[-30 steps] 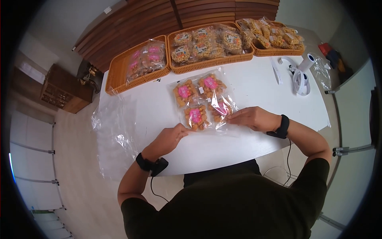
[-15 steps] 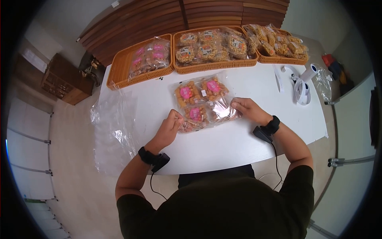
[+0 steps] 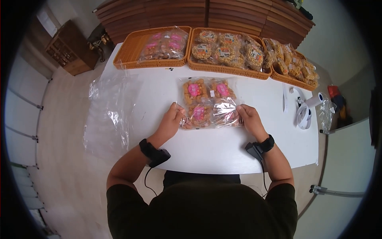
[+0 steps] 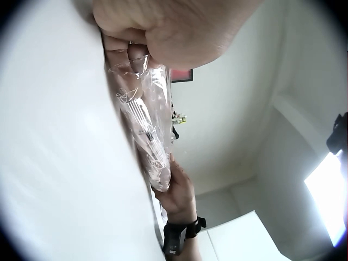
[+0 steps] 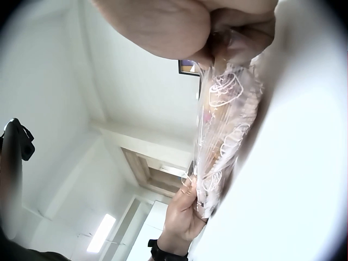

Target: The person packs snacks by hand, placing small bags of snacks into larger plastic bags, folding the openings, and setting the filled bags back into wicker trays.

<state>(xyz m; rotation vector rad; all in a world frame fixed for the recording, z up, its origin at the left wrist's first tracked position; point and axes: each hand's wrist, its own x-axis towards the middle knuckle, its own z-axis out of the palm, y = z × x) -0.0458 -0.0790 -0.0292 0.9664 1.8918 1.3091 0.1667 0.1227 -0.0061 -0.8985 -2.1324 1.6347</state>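
A clear bag [image 3: 213, 93] holding several snack packs with pink labels lies on the white table [image 3: 203, 151]. My left hand [image 3: 171, 119] grips its near left corner, fingers curled round the film. At the near right corner my right hand [image 3: 252, 120] pinches the bag, thumb on top. In the left wrist view the bag's near edge [image 4: 144, 130] stretches between the two hands, close to the tabletop. The right wrist view shows the same crinkled edge [image 5: 223, 136], with the right hand's fingers [image 5: 244, 38] curled round the film.
Along the back stand three wicker baskets: the left one [image 3: 133, 47] with pink-labelled packs, the middle [image 3: 230, 71] and right [image 3: 296, 83] with other snacks. Empty clear bags [image 3: 107, 115] lie at the left. A label roll [image 3: 304, 117] sits at the right.
The right hand has moved from the bag's surface to its near right corner and now grips there. The left hand has taken hold of the left corner. The bag sits straighter; the view has shifted.
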